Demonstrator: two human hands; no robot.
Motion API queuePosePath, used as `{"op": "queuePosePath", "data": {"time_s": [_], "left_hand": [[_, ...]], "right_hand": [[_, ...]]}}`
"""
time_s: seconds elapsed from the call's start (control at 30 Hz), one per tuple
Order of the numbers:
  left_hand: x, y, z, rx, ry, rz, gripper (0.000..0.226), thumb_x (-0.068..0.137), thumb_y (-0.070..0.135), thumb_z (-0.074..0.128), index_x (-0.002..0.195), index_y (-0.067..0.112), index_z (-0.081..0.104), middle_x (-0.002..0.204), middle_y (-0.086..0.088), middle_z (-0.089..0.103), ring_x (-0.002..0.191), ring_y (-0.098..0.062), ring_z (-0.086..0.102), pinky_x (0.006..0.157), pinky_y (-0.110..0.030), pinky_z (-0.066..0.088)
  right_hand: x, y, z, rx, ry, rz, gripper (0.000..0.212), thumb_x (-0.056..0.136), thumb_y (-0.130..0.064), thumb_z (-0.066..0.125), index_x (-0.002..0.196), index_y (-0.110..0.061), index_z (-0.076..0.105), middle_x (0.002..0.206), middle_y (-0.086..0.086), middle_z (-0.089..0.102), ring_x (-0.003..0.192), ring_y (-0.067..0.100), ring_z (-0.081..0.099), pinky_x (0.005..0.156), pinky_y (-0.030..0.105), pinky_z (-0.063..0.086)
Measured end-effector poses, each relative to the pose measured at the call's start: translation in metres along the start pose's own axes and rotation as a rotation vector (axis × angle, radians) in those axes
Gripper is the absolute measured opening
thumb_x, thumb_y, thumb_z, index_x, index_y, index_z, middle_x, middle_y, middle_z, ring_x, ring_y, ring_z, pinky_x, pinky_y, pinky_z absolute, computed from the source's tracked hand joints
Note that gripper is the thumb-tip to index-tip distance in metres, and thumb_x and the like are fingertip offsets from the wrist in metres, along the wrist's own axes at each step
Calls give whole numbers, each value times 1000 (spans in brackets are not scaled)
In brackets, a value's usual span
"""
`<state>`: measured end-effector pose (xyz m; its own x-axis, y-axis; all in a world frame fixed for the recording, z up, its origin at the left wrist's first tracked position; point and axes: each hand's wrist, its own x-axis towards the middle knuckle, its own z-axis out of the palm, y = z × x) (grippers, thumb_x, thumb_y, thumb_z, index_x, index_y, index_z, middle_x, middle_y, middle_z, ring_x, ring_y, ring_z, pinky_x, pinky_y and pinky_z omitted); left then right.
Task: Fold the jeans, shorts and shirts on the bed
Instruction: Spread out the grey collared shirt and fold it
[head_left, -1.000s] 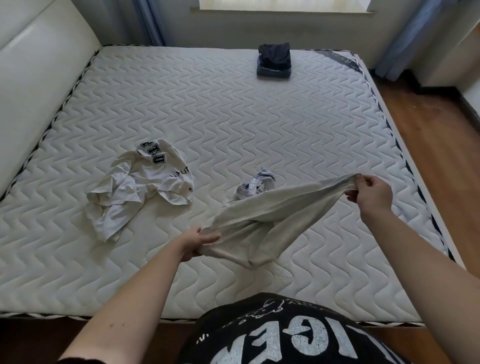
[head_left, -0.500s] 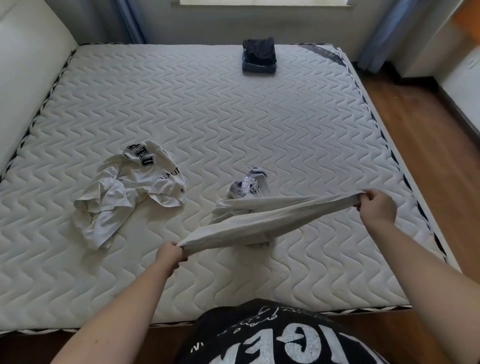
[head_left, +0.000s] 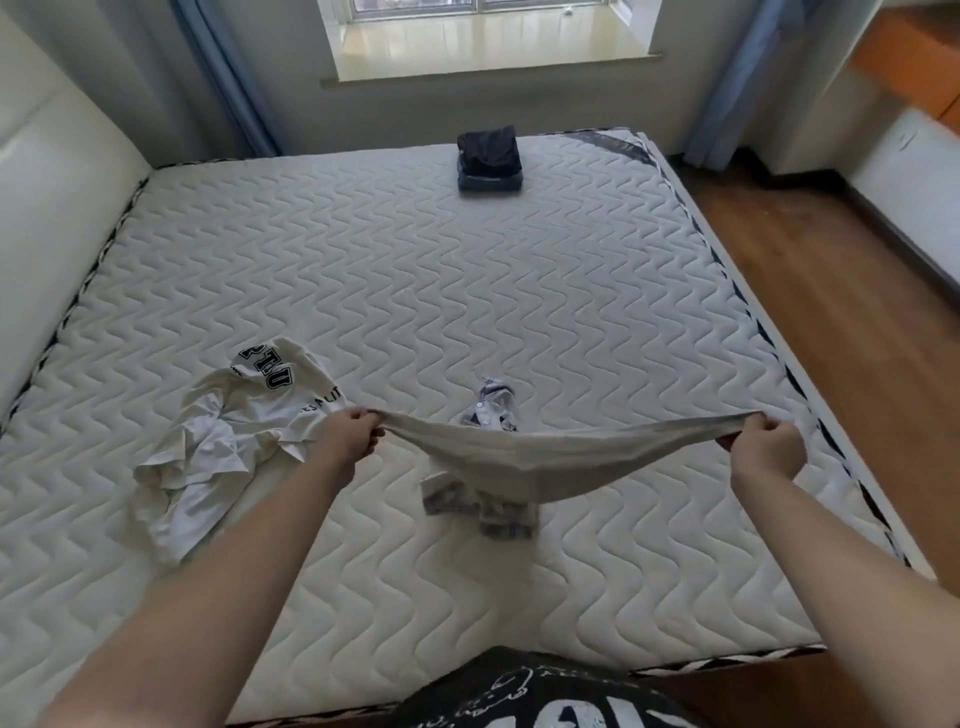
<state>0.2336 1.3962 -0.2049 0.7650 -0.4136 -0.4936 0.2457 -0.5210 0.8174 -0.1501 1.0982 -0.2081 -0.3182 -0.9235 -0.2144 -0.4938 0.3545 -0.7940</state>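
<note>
I see both arms stretched out over the bed (head_left: 467, 291), a bare quilted mattress with a wavy stitch pattern. My left hand (head_left: 349, 435) pinches one end of a light grey garment (head_left: 535, 462), fingers curled tight round the bunched cloth, and my right hand (head_left: 763, 448) grips the other end the same way. The garment hangs between them off the mattress, sagging in the middle, at about 6 o'clock from the bed's centre. I cannot tell whether it is a shirt or shorts.

Under and just behind the sagging cloth lies a crumpled blue-and-white patterned piece (head_left: 480, 506), partly hidden; what kind of garment it is I cannot make out. At about 8 o'clock a white T-shirt with black lettering (head_left: 228, 431) lies rumpled and unfolded, just beside my left hand. At 12 o'clock, near the far edge below the window (head_left: 488, 31), sits a small folded stack of dark clothes (head_left: 489, 157), well apart from everything else. Wooden floor (head_left: 852, 332) runs along the bed's 3 o'clock side.
</note>
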Motion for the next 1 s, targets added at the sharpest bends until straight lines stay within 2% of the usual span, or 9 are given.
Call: {"op": "queuePosePath", "data": {"time_s": [0.13,0.23,0.33,0.47,0.63,0.73,0.83,0.9,1.0], "left_hand": [[13,80,16,128,33,157,19,92,2,51,97,-4,68,61,-11,55,41,-12,42,35,-14,32],[13,153,13,345,109,327,25,76,13,61,94,7,76,54,-3,61,39,-7,50,42,-17,39],[13,221,4,708,224,477,27,74,19,65,97,13,76,85,-9,73,80,-23,66,72,-31,49],[15,293,-10,947,392,495,19,85,12,57,92,9,75,90,-15,71,83,-34,62,74,-35,49],[22,377,-18,711,389,382,29,97,12,46,94,-3,70,79,-19,73,67,-27,70,66,-34,53],[26,414,-13,485,374,388,24,98,11,46,102,-3,65,83,-22,72,49,-18,65,55,-25,47],[29,437,-10,268,333,398,20,98,11,49,107,2,64,78,-20,71,56,-25,71,61,-34,59],[31,445,-10,77,264,356,19,99,10,53,113,7,65,88,-22,70,71,-35,73,68,-44,62],[37,449,-12,-61,185,306,11,94,8,62,102,9,68,93,-20,69,71,-34,74,53,-35,60]], "right_hand": [[37,-49,-3,121,-42,-9,33,97,-25,46,113,-3,65,114,17,66,98,33,60,86,39,49],[77,-101,-2,259,-114,-15,25,96,-19,50,109,-5,65,115,17,64,86,26,57,78,33,51],[114,-163,-5,444,-258,-9,18,98,-7,51,110,-2,62,109,17,58,64,18,60,49,19,54],[150,-250,-13,426,-342,-169,18,98,-6,49,106,-10,64,108,17,63,75,22,65,78,34,58],[174,-364,-31,571,-430,-274,30,98,-2,43,82,-21,61,79,5,63,51,9,66,46,19,52],[179,-410,-44,596,-436,-324,34,99,-1,41,81,-23,58,69,2,67,53,8,64,50,22,54],[186,-431,-54,597,-422,-344,35,101,1,37,80,-22,55,43,-12,61,40,2,60,45,15,51],[191,-433,-58,589,-418,-339,35,101,0,37,80,-21,55,42,-10,61,39,2,60,47,15,51],[202,-426,-59,585,-414,-296,34,101,-2,38,79,-19,57,63,2,65,41,2,61,50,15,52]]}}
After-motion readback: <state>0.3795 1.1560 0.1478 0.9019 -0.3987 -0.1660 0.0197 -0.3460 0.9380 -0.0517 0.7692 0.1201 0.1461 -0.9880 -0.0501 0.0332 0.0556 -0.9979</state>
